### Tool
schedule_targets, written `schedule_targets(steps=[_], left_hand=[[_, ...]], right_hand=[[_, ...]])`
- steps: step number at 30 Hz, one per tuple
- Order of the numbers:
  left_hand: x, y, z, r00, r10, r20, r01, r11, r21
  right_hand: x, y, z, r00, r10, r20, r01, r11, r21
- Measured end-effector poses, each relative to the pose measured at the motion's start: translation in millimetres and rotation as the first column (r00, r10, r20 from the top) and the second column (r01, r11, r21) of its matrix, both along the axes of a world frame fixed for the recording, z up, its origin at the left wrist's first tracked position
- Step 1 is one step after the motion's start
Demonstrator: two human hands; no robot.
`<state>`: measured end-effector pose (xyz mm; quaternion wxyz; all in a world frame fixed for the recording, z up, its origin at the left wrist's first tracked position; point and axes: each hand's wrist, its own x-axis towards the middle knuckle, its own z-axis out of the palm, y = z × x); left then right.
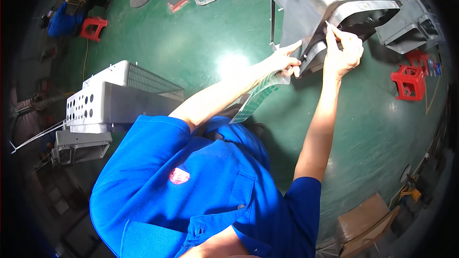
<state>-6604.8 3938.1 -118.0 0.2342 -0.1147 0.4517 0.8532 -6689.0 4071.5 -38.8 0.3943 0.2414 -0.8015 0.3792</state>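
A large grey-white metal housing (pixel 306 12) with round holes in its upper face stands at the upper right. My left hand (pixel 286 61) keeps a clear, bending sheet with green patches (pixel 260 96) between thumb and fingers, while its index finger stretches to the housing's near edge. The sheet hangs down in front of my blue jacket. My right hand (pixel 343 50) is at the rim of the housing's opening, thumb and index finger pinched together. A small pale tip shows at that pinch, too small to name.
More perforated housings (pixel 103 102) stand at the left, with thin rods jutting out. Another metal frame (pixel 406 28) and a red stool (pixel 409 82) are at the right. Cardboard (pixel 363 217) lies lower right. Far left, a person in blue (pixel 64 21) is beside a red stool (pixel 93 28).
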Motion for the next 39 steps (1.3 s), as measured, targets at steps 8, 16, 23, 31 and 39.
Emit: schedule_targets(steps=[8, 16, 23, 31, 39], left_hand=[[3.2, 7.3, -2.0, 1.000, 0.004, -0.009, -0.004, 0.999, -0.040], [4.9, 12.6, 6.0, 0.999, 0.032, 0.013, -0.032, 0.999, -0.036], [5.0, 14.7, 14.8, 0.997, 0.048, 0.054, -0.042, 0.993, -0.106], [-0.1, 20.4, 10.6, 0.987, 0.136, 0.088, -0.130, 0.989, -0.076], [-7.4, 22.2, 17.6, 0.985, 0.144, 0.099, -0.136, 0.987, -0.082]], right_hand=[[-1.7, 0.3, -0.8, 0.999, 0.039, 0.003, -0.039, 0.992, -0.117], [-7.9, 10.3, 1.0, 0.986, 0.139, -0.091, -0.132, 0.989, 0.071], [-15.3, 8.9, -0.6, 0.971, 0.189, -0.145, -0.180, 0.981, 0.071], [-27.4, 6.8, -4.8, 0.939, 0.294, -0.181, -0.287, 0.956, 0.062], [-39.0, 2.5, -14.6, 0.912, 0.264, -0.313, -0.255, 0.964, 0.070]])
